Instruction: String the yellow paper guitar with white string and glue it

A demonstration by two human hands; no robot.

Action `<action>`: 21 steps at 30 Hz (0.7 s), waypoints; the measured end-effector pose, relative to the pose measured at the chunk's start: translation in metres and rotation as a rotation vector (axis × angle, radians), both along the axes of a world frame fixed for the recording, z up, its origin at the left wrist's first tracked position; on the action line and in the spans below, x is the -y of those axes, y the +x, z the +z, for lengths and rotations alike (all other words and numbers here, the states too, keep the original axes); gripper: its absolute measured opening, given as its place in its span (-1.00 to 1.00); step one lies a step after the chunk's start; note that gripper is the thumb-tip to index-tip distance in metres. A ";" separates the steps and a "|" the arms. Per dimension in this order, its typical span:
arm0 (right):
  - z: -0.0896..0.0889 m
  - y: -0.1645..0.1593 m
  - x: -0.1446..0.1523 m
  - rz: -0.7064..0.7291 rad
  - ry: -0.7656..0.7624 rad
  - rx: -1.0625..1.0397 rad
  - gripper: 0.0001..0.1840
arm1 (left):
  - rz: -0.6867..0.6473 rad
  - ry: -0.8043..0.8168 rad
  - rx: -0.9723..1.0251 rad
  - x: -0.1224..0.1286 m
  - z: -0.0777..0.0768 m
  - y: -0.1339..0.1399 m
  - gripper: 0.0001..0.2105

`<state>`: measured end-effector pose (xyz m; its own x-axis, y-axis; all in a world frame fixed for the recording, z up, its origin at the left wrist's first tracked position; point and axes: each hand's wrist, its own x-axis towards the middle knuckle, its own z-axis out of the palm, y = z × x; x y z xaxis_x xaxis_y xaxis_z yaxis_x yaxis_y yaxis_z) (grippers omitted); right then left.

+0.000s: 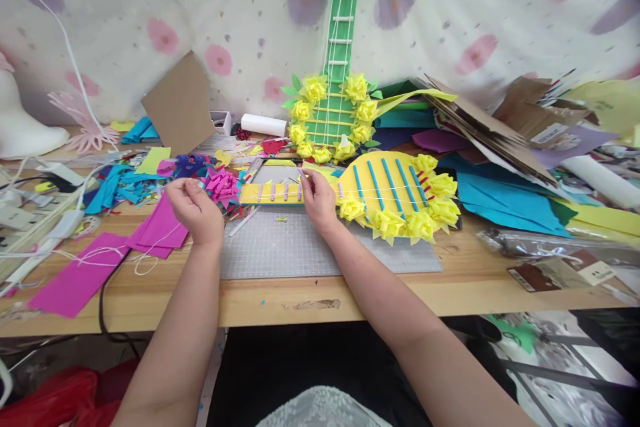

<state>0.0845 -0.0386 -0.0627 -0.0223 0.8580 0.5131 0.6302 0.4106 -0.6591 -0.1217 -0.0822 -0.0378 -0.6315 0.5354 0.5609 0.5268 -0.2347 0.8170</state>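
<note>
A yellow paper guitar (350, 170) lies across a grey cutting mat (280, 247), its neck pointing left. Blue strips, yellow paper flowers (420, 225) and thin white strings (383, 192) are on its body; short lilac strips cross the neck. My right hand (319, 199) rests over the neck near the body, thumb and fingers pinched; what they hold is too small to make out. Left of the neck's end, my left hand (194, 208) is raised with curled, closed fingers, beside a magenta paper cluster (223, 187). Whatever it pinches is hidden.
A green paper guitar (340, 47) with yellow flowers leans against the back curtain. Magenta paper sheets (83, 273) and loose white string (145, 263) lie at left. Blue paper (505, 197) and cardboard sheets (490, 127) are piled at right. A black cable (103, 300) hangs over the table edge.
</note>
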 end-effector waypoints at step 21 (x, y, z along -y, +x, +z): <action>0.000 -0.001 0.000 -0.042 -0.015 0.255 -0.74 | -0.299 -0.298 -0.863 -0.014 -0.029 0.060 -0.91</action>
<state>0.0838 -0.0390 -0.0631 -0.1136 0.8684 0.4826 0.7929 0.3719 -0.4826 -0.0615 -0.0680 -0.0669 0.1210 0.8029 0.5837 0.9266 -0.3023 0.2238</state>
